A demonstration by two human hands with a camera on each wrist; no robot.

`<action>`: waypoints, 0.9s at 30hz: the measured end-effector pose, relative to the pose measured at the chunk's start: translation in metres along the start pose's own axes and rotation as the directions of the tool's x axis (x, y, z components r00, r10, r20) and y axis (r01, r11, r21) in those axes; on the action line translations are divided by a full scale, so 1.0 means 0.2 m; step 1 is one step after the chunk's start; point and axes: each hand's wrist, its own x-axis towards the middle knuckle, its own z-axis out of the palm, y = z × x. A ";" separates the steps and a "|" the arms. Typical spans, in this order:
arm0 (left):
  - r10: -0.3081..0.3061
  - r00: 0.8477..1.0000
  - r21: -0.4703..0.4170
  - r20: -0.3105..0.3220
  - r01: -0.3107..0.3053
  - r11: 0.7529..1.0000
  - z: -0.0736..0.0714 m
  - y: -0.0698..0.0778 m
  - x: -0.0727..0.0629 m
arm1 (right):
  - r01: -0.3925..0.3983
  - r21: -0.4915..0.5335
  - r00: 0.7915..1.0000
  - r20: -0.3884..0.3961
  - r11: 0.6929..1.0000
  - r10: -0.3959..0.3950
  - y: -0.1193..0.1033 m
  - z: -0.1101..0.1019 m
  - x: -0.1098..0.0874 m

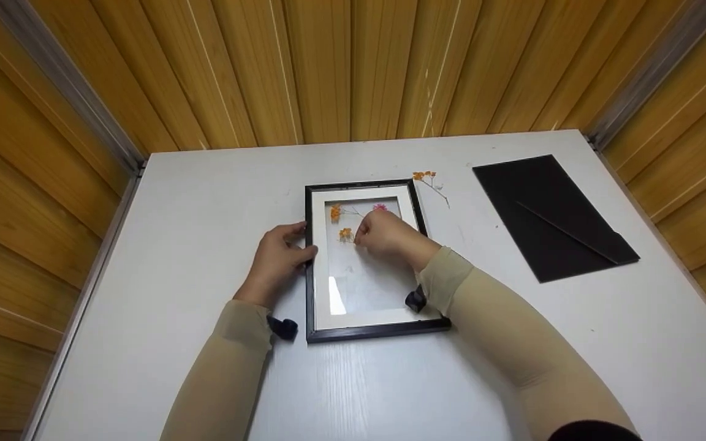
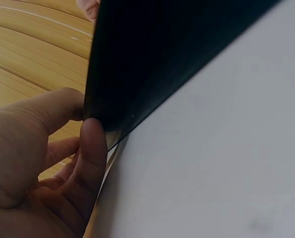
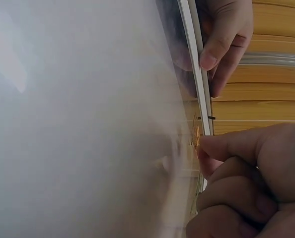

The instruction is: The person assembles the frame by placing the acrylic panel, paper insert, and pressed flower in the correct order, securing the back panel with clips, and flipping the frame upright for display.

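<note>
A black picture frame with a white inner mat and a glass pane lies on the table. My left hand holds its left side between thumb and fingers; the left wrist view shows the dark frame edge close up in that grip. Over the glass, my right hand pinches a small dried orange flower sprig by its stem. Another orange flower lies in the upper left of the window, and a pink flower, partly covered by my right hand, is at the upper right.
An orange dried sprig lies just beyond the frame's top right corner. Farther right is a black backing board with a slanting stand flap. Wood-patterned panels border the white table.
</note>
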 end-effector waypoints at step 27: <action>-0.019 1.000 -0.031 -0.006 0.019 0.999 0.01 -0.01 0.00 | 0.131 0.473 0.842 -0.518 0.871 0.154 0.35 -0.41 -0.26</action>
